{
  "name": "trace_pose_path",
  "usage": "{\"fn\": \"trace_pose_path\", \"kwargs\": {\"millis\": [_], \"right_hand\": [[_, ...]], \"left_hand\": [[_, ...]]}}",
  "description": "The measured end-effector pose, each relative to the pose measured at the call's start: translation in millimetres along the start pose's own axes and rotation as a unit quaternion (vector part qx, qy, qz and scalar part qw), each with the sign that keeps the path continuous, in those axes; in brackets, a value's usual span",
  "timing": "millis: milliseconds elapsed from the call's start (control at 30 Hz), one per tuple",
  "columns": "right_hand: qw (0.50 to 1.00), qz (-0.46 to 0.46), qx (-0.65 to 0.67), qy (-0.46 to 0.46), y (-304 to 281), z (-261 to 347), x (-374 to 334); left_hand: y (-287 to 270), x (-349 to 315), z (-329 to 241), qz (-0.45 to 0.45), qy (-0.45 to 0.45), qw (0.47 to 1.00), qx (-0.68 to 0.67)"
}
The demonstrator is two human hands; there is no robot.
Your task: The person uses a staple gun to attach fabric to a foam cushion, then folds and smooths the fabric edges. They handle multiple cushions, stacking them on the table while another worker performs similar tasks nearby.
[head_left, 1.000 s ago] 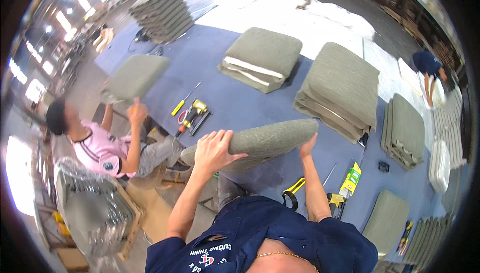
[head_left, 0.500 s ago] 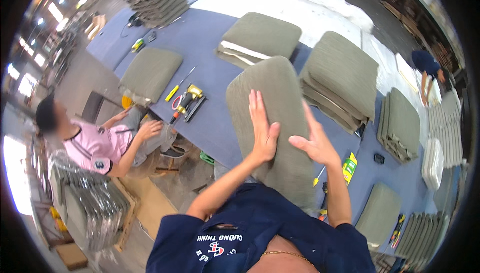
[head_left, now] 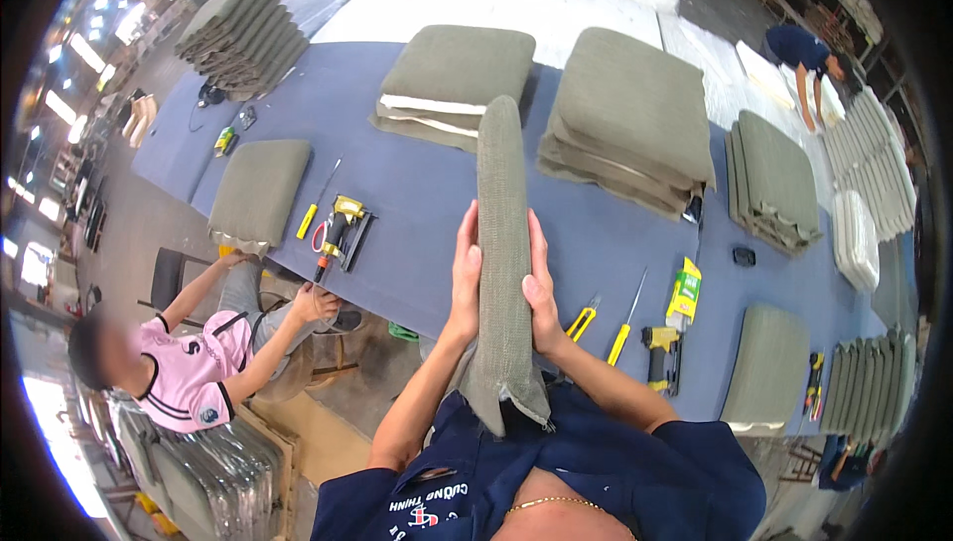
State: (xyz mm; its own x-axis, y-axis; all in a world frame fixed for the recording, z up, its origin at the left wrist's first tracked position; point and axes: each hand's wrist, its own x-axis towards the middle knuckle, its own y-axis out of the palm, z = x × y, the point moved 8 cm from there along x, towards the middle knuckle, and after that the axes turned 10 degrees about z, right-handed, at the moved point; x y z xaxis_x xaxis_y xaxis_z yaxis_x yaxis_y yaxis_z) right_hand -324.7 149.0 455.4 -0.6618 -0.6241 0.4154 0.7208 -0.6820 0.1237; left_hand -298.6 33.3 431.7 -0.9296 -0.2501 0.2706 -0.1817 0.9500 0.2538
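1 grey-green cushion [head_left: 503, 203], on edge mid-scene by the wearer's shirt [head_left: 645, 481], held btwn 2 hands: L hand [head_left: 465, 278] pressed to its left side, R hand [head_left: 542, 293] to its right, fingers nearly straight & together. On blue table [head_left: 417, 233]: 2 staple guns [head_left: 344, 223], 1 left & 1 right; 2 yellow-handled screwdrivers [head_left: 308, 221], same split; 1 yellow cutter [head_left: 584, 320] near right; 2 lone cushions [head_left: 260, 189], left & near right; 4+ cushion stacks [head_left: 630, 109], far & right. 3 other ppl [head_left: 199, 357]: 1 left, 2 right.
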Motion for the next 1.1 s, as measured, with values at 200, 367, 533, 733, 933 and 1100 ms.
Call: {"fn": "trace_pose_path", "kwargs": {"millis": [200, 367, 533, 733, 933, 1100], "right_hand": [[0.998, -0.017, -0.061, 0.024, -38.6, -35.7, 67.2], [0.985, -0.162, 0.043, 0.036, -104.0, -87.3, 198.3], [0.994, -0.015, 0.009, 0.11, -103.4, -106.9, 285.4], [0.985, 0.045, -0.039, 0.164, -82.7, -100.8, 288.1], [0.983, 0.102, 0.043, 0.145, -83.5, -102.6, 285.9], [0.996, 0.085, 0.003, 0.026, -88.5, -75.5, 263.9]], "left_hand": [[-51.2, 98.3, 13.7, -0.066, -0.028, 0.997, -0.031], [-57.8, 211.4, 6.2, -0.026, -0.021, 0.994, 0.106], [-54.6, 277.6, 25.2, 0.0, -0.052, 0.993, 0.105], [-37.9, 277.3, 23.7, 0.074, -0.064, 0.991, 0.093], [-23.4, 262.5, 14.7, 0.172, -0.005, 0.984, 0.049], [8.9, 224.5, -20.3, 0.169, 0.05, 0.981, 0.083]]}}
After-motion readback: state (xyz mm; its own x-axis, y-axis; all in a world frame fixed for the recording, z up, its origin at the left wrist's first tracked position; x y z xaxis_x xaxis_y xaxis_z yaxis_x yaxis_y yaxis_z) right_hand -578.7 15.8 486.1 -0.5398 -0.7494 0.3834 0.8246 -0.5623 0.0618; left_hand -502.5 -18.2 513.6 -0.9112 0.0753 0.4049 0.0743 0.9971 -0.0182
